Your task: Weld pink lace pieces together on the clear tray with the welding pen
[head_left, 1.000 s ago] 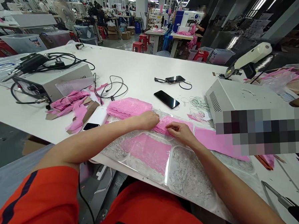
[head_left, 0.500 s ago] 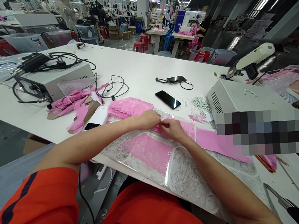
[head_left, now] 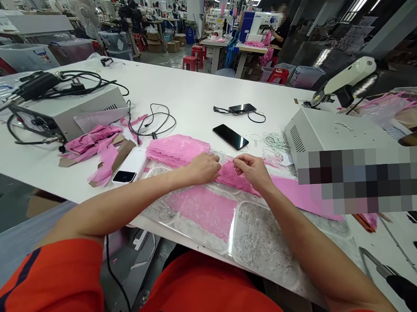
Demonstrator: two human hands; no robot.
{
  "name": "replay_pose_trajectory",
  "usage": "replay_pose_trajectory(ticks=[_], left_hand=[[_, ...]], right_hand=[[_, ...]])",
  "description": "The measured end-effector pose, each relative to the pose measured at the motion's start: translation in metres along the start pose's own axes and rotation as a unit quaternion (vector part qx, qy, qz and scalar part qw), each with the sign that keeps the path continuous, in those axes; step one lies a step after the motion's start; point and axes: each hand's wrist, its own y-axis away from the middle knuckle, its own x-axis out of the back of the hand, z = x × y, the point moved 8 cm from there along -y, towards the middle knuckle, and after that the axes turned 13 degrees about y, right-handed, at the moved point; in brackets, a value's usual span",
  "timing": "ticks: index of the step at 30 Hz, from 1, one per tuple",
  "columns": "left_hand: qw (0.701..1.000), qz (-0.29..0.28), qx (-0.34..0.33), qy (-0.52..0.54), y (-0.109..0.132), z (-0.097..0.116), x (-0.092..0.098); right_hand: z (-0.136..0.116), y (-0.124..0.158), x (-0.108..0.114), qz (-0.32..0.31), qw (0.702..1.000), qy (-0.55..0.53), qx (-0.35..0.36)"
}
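Left hand: the left hand [head_left: 205,169] is placed at the left end of the pink lace pieces [head_left: 232,177], fingers curled inward; whether cloth is pinched cannot be told.
Right hand: the right hand [head_left: 254,170] is held over the upper edge of the same pieces, thumb and forefinger brought close together; whether anything is gripped between them cannot be told.
Lace pieces: laid between and partly beneath the two hands, on a glossy stone-patterned mat [head_left: 268,234].
Lace stack: a layered pink lace stack [head_left: 178,149] is seen just beyond the left hand.
Pink panel: a pink panel [head_left: 202,210] is seen nearer the body; whether it is covered by the mat cannot be told.
Plain strip: a smooth pink strip [head_left: 297,193] is laid to the right, partly hidden by the right wrist.
Surface: on the white surface [head_left: 191,94], a black phone [head_left: 230,136] is placed beyond the hands, and pale thread [head_left: 276,143] is coiled beside a grey box [head_left: 333,128].
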Motion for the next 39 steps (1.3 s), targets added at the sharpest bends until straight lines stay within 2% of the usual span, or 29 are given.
replay_pose_trajectory(ticks=[3,8,12,16,18,20,22,25,27,30,32,37,39], left_hand=[[0.998,0.029,0.023,0.044,-0.007,0.016,-0.002],[0.988,0.088,0.087,0.095,-0.032,0.048,-0.019],[0.982,0.118,0.108,0.104,-0.054,0.067,-0.027],[0.984,0.140,0.065,0.088,-0.058,0.087,-0.020],[0.987,0.140,0.017,0.076,-0.050,0.100,-0.018],[0.989,0.125,-0.044,0.065,-0.036,0.114,-0.023],[0.986,0.100,-0.126,0.044,-0.018,0.130,-0.035],[0.961,0.052,-0.271,-0.014,0.014,0.155,-0.058],[0.946,0.007,-0.323,-0.023,0.028,0.163,-0.070],[0.942,-0.056,-0.330,0.010,0.031,0.164,-0.073],[0.944,-0.076,-0.318,0.037,0.026,0.162,-0.069],[0.944,-0.090,-0.312,0.066,0.009,0.157,-0.064],[0.950,-0.096,-0.286,0.082,-0.004,0.153,-0.063]], right_hand=[[-0.006,0.002,0.018,0.032,0.999,-0.019,0.005],[-0.016,0.012,0.044,0.097,0.995,-0.021,0.019],[-0.026,0.025,0.077,0.192,0.980,-0.024,0.047],[-0.025,0.062,0.132,0.331,0.940,-0.043,0.070],[-0.013,0.093,0.157,0.385,0.920,-0.043,0.062],[0.007,0.127,0.174,0.407,0.913,-0.024,0.027],[0.035,0.161,0.181,0.394,0.918,0.008,-0.035],[0.079,0.200,0.177,0.305,0.937,0.089,-0.146],[0.097,0.217,0.174,0.255,0.933,0.172,-0.185],[0.099,0.228,0.173,0.247,0.912,0.261,-0.196],[0.093,0.228,0.172,0.248,0.906,0.291,-0.182],[0.092,0.216,0.155,0.098,0.903,0.386,-0.160],[0.095,0.216,0.161,0.101,0.899,0.391,-0.169]])
